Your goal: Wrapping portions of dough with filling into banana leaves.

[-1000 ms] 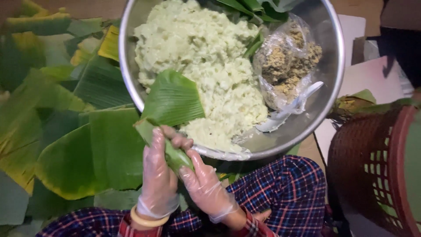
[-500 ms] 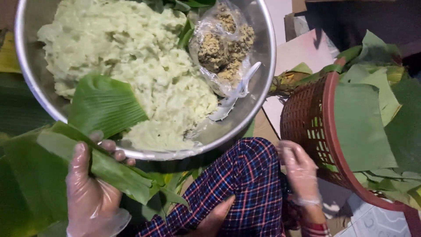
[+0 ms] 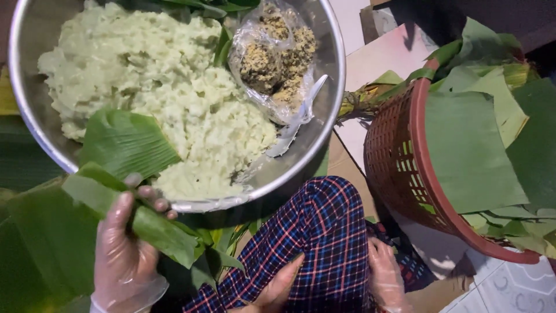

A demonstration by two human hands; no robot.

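Clear plastic bag (image 3: 278, 55) in bowl (image 3: 333, 87), upper rt.

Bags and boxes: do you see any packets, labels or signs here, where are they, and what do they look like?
Clear plastic bag: lies in the metal bowl, upper right, beside the pale green rice; crinkled, see-through, holding brown-yellow crumbly lumps.
Red basket: right of the bowl; round, woven plastic, filled with green leaves.
No labels, signs or screens show.
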